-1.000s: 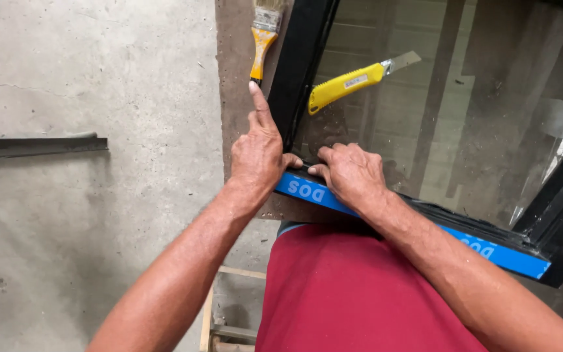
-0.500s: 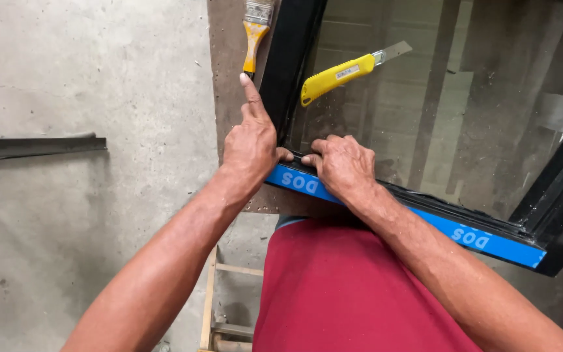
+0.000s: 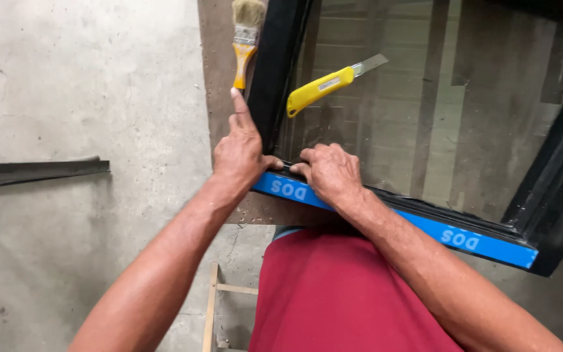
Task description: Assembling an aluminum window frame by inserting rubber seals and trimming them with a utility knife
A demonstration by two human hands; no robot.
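Hands at black window frame (image 3: 280, 72) corner — left hand (image 3: 239, 153) forefinger extended along it, right hand (image 3: 330, 173) fingers curled, pressing blue-taped edge (image 3: 425, 225), yellow knife (image 3: 324, 88) on glass.

My view tilts down a little, so the paintbrush (image 3: 245, 40) and yellow utility knife (image 3: 324, 86) sit higher. My right hand (image 3: 329, 173) slides closer to my left hand (image 3: 239, 151), fingertips almost meeting.

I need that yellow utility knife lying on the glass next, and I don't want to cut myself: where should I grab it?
Take the yellow utility knife by its yellow handle, near the lower-left end, reaching over the black frame bar beside the left hand. The bare blade points up and right, away from that end, and the handle lies flat on the glass pane with nothing on it.
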